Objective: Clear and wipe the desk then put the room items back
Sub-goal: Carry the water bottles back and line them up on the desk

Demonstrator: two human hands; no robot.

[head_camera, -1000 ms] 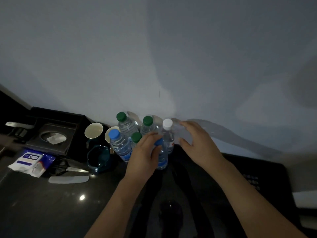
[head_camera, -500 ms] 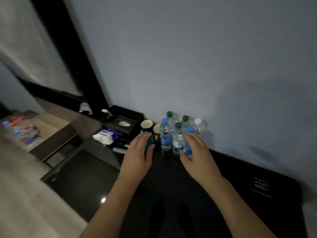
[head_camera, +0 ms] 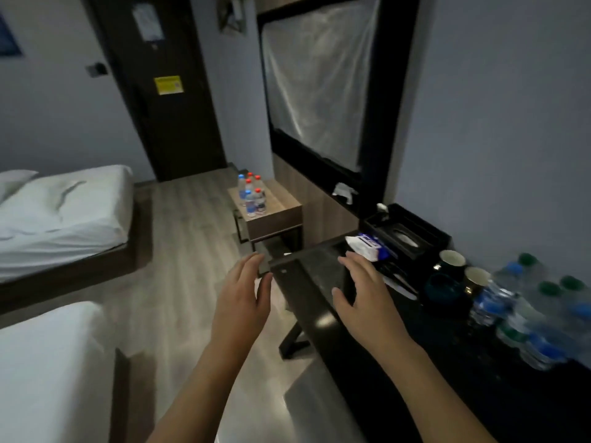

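My left hand (head_camera: 243,295) hovers over the floor just left of the dark desk (head_camera: 319,318), fingers straight and empty. Above the desk's left part is my right hand (head_camera: 367,295), also flat and holding nothing. Several water bottles (head_camera: 537,314) with green and blue caps stand grouped at the desk's right, against the wall. Left of them are two cups (head_camera: 452,262), a dark teal cup (head_camera: 443,289), a white wipes pack (head_camera: 367,247) and a black tissue box (head_camera: 404,233). More bottles (head_camera: 252,195) with red and blue caps stand on a small wooden table (head_camera: 275,212).
Two beds with white sheets (head_camera: 60,209) fill the left side. A dark door (head_camera: 166,87) is at the back. A black-framed panel covered in plastic (head_camera: 319,78) hangs above the desk. Wooden floor (head_camera: 179,251) runs between beds and desk.
Both hands let go of the bottles and drew back from them. My view swung left, so the bottle group now sits at the right and the room, beds and small table have come into sight.
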